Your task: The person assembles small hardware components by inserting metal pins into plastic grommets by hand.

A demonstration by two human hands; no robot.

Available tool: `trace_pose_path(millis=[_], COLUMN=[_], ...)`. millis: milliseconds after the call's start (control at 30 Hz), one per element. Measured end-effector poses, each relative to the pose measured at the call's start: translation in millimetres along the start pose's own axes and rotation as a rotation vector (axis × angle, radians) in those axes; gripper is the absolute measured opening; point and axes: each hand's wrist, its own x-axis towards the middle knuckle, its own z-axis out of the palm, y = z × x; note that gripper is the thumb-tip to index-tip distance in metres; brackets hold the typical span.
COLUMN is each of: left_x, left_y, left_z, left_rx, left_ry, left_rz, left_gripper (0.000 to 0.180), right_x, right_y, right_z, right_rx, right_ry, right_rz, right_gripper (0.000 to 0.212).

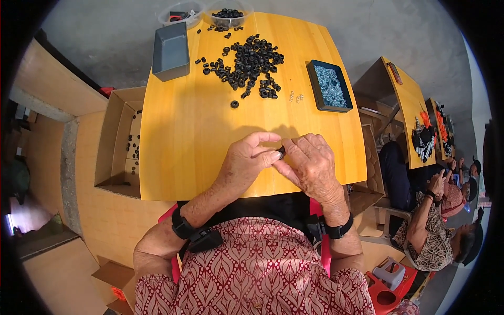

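Observation:
Over the table's near edge, my left hand [247, 160] and my right hand [314, 161] meet at the fingertips. Between them sits a small black round part [282, 152], mostly covered by the fingers. My left thumb presses on it from one side, while my right thumb and fingers close on it from the other. Beyond my hands lies a loose pile of small black round parts [252, 60], with a single black part [234, 104] lying nearer to me. A few small coil springs [292, 96] rest right of the pile.
A dark tray [337, 108] of small silvery pieces stands at right on the yellow table [178, 152]. At the far left are a grey bin [170, 52] and clear bowls [229, 23]. A cardboard box [118, 105] adjoins the left edge. Other people [428, 231] sit at right.

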Motion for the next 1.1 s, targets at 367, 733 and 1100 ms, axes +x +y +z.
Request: trace_pose_path(millis=[367, 733, 1100], left_x=[-1, 9, 6], left_y=[-4, -10, -18], left_z=[3, -6, 19], left_rx=[0.147, -0.036, -0.099], left_ry=[-0.044, 0.016, 0.084], left_rz=[0.07, 0.038, 0.127], left_gripper=[0.039, 0.045, 0.047], right_x=[-6, -4, -5], right_y=[-3, -7, -15], right_z=[-6, 4, 43], right_rx=[0.024, 0.076, 0.239], right_ry=[-0.06, -0.051, 0.027], right_rz=[-0.006, 0.11, -0.032], right_gripper=[0.023, 0.022, 0.027])
